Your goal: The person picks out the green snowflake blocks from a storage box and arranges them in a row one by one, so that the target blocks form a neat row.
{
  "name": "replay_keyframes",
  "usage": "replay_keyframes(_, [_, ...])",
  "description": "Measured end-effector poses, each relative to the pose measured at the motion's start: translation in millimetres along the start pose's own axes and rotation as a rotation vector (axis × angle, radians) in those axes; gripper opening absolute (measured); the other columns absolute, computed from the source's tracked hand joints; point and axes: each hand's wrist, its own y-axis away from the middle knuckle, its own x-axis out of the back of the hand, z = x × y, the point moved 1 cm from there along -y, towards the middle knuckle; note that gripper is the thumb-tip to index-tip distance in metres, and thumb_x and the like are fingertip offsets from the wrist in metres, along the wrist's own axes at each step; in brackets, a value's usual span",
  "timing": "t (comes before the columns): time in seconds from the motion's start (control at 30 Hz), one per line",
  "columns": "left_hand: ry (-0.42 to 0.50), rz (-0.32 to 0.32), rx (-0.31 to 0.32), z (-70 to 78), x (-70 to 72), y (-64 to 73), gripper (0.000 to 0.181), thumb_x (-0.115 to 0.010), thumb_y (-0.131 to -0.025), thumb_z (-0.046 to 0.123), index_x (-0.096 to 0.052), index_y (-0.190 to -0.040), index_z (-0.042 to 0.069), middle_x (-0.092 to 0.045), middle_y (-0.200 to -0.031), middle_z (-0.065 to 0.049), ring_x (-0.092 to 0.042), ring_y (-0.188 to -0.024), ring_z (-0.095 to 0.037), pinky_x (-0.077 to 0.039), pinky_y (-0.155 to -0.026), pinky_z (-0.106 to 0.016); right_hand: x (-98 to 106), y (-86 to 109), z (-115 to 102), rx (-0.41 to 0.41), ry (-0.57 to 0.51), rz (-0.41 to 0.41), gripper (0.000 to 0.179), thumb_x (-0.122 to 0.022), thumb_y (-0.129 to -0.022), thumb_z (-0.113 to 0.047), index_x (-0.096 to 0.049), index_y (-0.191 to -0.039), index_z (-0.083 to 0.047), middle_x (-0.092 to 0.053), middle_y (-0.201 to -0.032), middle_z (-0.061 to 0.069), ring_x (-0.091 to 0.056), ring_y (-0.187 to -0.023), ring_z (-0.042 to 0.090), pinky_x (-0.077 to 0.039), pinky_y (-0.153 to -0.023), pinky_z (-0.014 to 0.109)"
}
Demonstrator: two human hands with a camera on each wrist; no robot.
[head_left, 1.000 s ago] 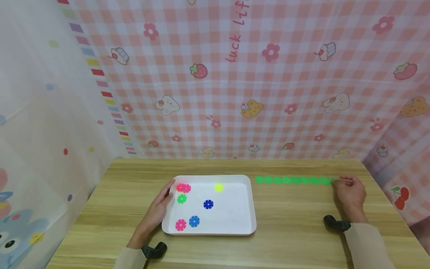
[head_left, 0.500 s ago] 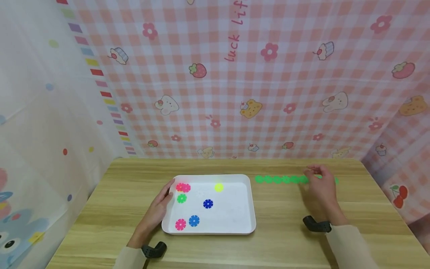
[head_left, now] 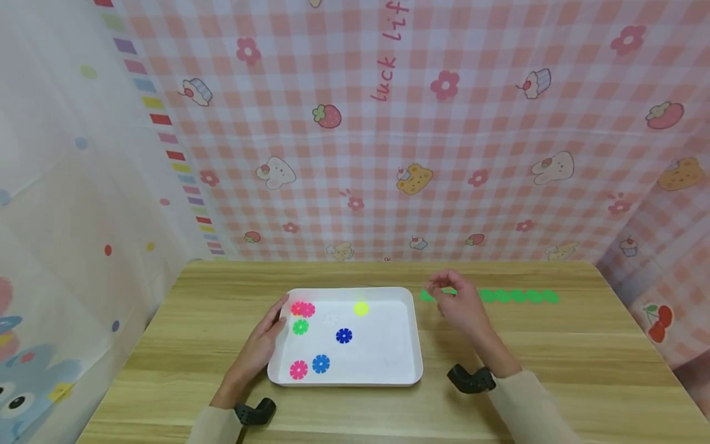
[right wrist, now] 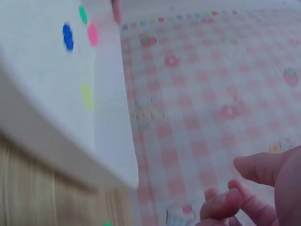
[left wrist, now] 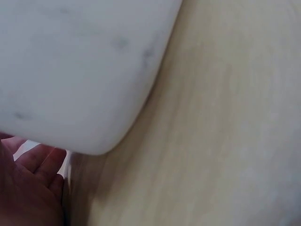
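Observation:
My left hand (head_left: 263, 345) grips the left side of a white tray (head_left: 388, 364), thumb over the rim; in the left wrist view its fingers reach under the tray's edge. My right hand (head_left: 461, 303) hovers just right of the tray, fingers loosely bent. In the right wrist view the thumb stands apart from the fingers (right wrist: 221, 205), with nothing between them. Behind this hand runs a row of green snowflake discs (head_left: 518, 296), partly hidden by it. Inside the tray lie pink snowflake discs (head_left: 298, 370), a green one (head_left: 301, 327), and a yellow one (head_left: 361, 308).
Also in the tray are a blue disc (head_left: 320, 364), a dark blue disc (head_left: 344, 335) and a whitish disc (head_left: 331, 319). The wooden table (head_left: 360, 416) backs onto a pink checked cloth (head_left: 388, 142). Dark wrist cameras sit on both forearms.
My right hand has moved left along the green row, from its right end to near the tray. Its fingers have left the last green disc. The left hand stays on the tray.

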Motion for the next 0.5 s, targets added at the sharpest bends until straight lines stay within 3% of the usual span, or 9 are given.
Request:
replay_keyframes(0.27, [-0.002,0.009,0.011,0.7,0.5,0.3,0.051,-0.029,-0.109,0.021,-0.021,-0.159,0.025,-0.011,-0.167,-0.003,-0.004,-0.154,-0.025,-0.005,-0.123,-0.051,-54,10.1,-13,-0.026,0.028,-0.091,0.014,-0.066,-0.096,-0.019,-0.065,-0.105,-0.009,-0.061,-0.098,0.007,-0.048,-0.054,0.014,-0.038,-0.049,0.023])
replay_keyframes(0.5, [0.005,0.002,0.007,1.1,-0.3,0.2,0.05,-0.029,-0.109,0.021,-0.021,-0.159,0.025,-0.01,-0.167,-0.002,-0.004,-0.154,-0.024,-0.005,-0.123,-0.05,-107,18.2,-16,0.005,0.065,-0.184,0.011,-0.069,-0.093,-0.019,-0.066,-0.1,-0.012,-0.063,-0.094,0.003,-0.051,-0.059,0.014,-0.041,-0.054,0.024])
